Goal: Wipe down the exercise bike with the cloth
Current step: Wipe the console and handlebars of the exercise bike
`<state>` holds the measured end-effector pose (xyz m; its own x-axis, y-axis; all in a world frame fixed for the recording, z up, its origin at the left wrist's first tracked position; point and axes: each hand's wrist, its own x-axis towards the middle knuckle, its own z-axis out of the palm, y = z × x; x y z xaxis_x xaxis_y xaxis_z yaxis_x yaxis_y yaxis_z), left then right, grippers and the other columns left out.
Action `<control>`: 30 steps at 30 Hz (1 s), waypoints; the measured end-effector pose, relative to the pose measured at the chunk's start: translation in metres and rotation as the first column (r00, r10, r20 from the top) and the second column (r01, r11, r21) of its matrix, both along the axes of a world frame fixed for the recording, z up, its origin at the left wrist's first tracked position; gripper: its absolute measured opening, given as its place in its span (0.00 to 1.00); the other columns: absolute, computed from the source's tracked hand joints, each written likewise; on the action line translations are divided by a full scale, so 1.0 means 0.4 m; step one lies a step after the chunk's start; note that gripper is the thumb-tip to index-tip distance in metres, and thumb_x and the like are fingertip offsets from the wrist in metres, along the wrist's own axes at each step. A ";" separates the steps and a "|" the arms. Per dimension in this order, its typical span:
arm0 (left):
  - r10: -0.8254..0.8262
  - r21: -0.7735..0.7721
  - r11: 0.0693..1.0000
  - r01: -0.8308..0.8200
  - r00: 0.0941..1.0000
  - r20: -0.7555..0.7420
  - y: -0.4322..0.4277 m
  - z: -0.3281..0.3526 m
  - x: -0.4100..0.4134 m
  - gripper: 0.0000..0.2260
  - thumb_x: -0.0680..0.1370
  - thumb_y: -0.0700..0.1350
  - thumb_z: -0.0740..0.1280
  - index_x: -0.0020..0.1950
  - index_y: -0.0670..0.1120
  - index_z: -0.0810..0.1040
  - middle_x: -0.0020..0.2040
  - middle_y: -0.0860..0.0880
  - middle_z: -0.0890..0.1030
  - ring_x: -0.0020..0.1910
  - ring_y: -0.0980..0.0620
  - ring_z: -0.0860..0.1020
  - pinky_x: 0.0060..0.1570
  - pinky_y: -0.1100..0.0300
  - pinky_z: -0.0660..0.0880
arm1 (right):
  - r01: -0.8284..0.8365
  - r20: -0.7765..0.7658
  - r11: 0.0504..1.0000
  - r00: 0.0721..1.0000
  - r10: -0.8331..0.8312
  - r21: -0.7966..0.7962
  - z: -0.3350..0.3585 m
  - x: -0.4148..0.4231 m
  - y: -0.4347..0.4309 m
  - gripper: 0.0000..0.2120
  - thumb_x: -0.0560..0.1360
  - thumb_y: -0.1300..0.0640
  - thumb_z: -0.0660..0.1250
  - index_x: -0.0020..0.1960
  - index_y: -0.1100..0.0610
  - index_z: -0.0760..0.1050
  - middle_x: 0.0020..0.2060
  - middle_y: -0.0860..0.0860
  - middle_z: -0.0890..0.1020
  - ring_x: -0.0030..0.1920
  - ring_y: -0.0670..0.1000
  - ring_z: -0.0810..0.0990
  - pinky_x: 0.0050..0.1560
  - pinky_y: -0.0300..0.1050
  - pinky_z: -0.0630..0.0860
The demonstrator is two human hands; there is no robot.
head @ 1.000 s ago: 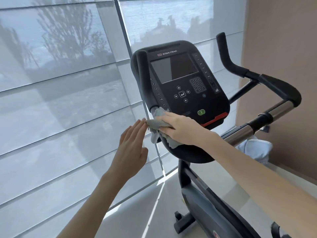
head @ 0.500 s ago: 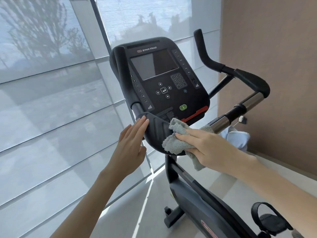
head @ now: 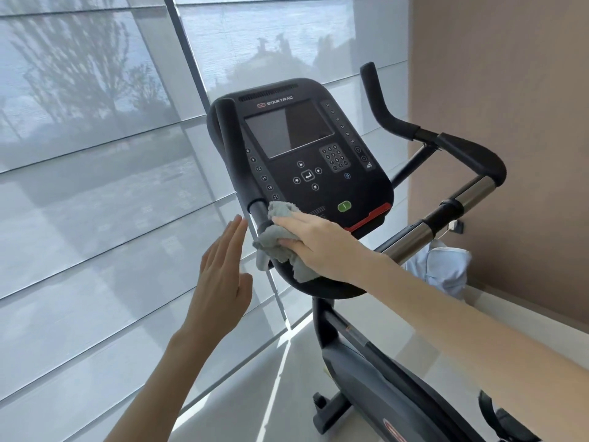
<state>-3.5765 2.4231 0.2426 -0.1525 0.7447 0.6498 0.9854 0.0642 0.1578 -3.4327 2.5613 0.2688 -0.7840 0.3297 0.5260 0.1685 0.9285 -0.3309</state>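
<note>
Pale floor (head: 255, 393) lies below the console (head: 318, 186) of the exercise bike (head: 382, 378). Left hand (head: 220, 282), grip apart with fingers straight, stands just left of the console. Right hand (head: 322, 247), grip clamped on the grey cloth (head: 277, 250), presses it against the console's lower-left edge. Sheer blinds (head: 95, 218) hang behind the console; a tan wall (head: 510, 90) stands to its right.

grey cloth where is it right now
Head view, centre: the grey cloth is under the right hand, against the console's lower left edge at the foot of the black handlebar grip, just right of the left hand.
</note>
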 end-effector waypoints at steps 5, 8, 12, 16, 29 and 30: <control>0.046 0.003 0.999 -0.046 0.999 0.008 -0.021 0.004 -0.027 0.39 0.70 0.26 0.60 0.77 0.46 0.50 0.76 0.52 0.52 0.76 0.52 0.53 0.72 0.61 0.50 | -0.008 0.235 0.999 0.972 -0.002 0.041 0.044 -0.093 -0.004 0.16 0.79 0.48 0.57 0.63 0.51 0.71 0.62 0.49 0.71 0.62 0.53 0.69 0.57 0.54 0.71; 0.050 -0.025 0.998 -0.050 0.999 -0.001 -0.023 0.008 -0.032 0.38 0.71 0.27 0.59 0.77 0.45 0.49 0.76 0.52 0.52 0.76 0.51 0.53 0.72 0.59 0.50 | 0.031 0.327 0.988 0.942 -0.079 0.150 0.035 -0.086 -0.022 0.17 0.80 0.48 0.55 0.67 0.49 0.68 0.72 0.51 0.61 0.70 0.54 0.60 0.62 0.57 0.68; 0.020 -0.060 0.998 -0.021 1.000 -0.005 -0.016 0.010 -0.019 0.38 0.70 0.26 0.59 0.77 0.45 0.50 0.76 0.50 0.54 0.76 0.52 0.54 0.72 0.62 0.49 | 0.067 0.361 0.933 0.911 -0.202 0.354 0.002 -0.056 -0.062 0.16 0.80 0.48 0.56 0.66 0.46 0.67 0.75 0.51 0.53 0.73 0.60 0.54 0.63 0.61 0.66; -0.007 -0.062 0.998 0.005 0.999 -0.036 -0.015 0.010 0.001 0.38 0.69 0.25 0.59 0.77 0.43 0.53 0.76 0.49 0.56 0.75 0.51 0.55 0.71 0.65 0.48 | 0.011 0.299 0.918 0.944 -0.141 0.398 -0.038 0.015 -0.072 0.17 0.79 0.49 0.57 0.68 0.42 0.65 0.75 0.52 0.55 0.72 0.58 0.55 0.67 0.60 0.60; -0.079 -0.139 0.988 0.062 0.989 -0.123 -0.032 -0.057 0.114 0.32 0.70 0.29 0.65 0.74 0.41 0.63 0.74 0.45 0.65 0.74 0.49 0.61 0.72 0.45 0.58 | -0.051 0.092 0.919 0.996 0.017 0.390 -0.146 0.293 -0.017 0.31 0.64 0.69 0.73 0.66 0.57 0.73 0.62 0.56 0.77 0.62 0.57 0.76 0.65 0.53 0.69; -0.074 -0.144 0.988 0.056 0.990 -0.124 -0.034 -0.055 0.118 0.32 0.70 0.29 0.65 0.74 0.41 0.63 0.74 0.46 0.64 0.74 0.49 0.60 0.72 0.45 0.58 | -0.062 0.086 0.941 0.996 0.035 0.333 -0.148 0.300 -0.013 0.31 0.65 0.69 0.72 0.67 0.57 0.72 0.63 0.57 0.76 0.63 0.58 0.75 0.64 0.54 0.71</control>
